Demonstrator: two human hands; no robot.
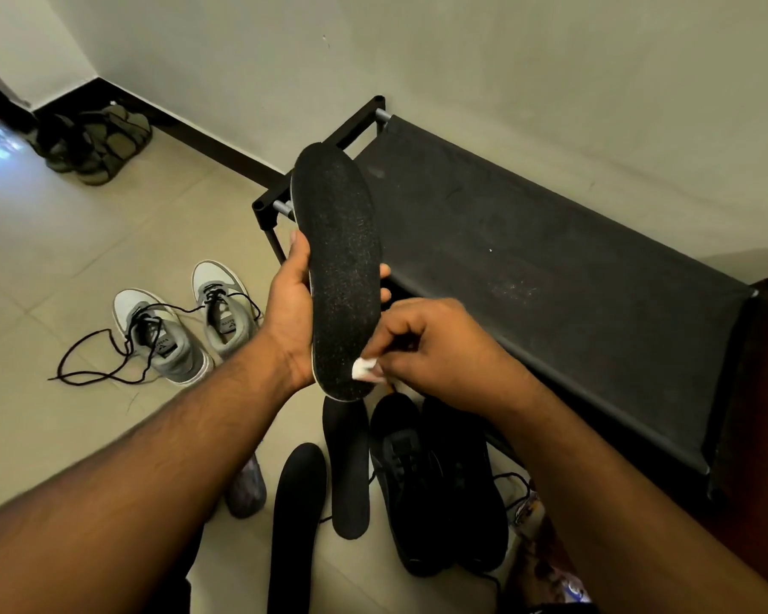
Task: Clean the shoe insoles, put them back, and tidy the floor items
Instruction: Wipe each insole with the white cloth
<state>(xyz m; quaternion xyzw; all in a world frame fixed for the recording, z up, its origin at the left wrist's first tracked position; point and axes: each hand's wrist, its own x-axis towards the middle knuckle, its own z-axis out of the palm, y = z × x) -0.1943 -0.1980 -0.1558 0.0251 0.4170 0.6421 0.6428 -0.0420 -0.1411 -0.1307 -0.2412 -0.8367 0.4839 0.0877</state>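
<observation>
a speckled, fuzzy black insole (338, 268) is gripped by the left hand (291, 312); a crumpled white wipe (363, 370) is pinched at its five o'clock edge by the right hand (435, 347) fingers (384, 365).

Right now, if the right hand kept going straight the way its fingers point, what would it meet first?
The right hand, pinching a small white wipe, points left at the heel end of the black insole held by the left hand. It would meet that insole first; the wipe already looks to be touching it.

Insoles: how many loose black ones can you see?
3: one speckled black insole held up in the left hand, two plain black insoles on the floor. Others may be hidden.
</observation>
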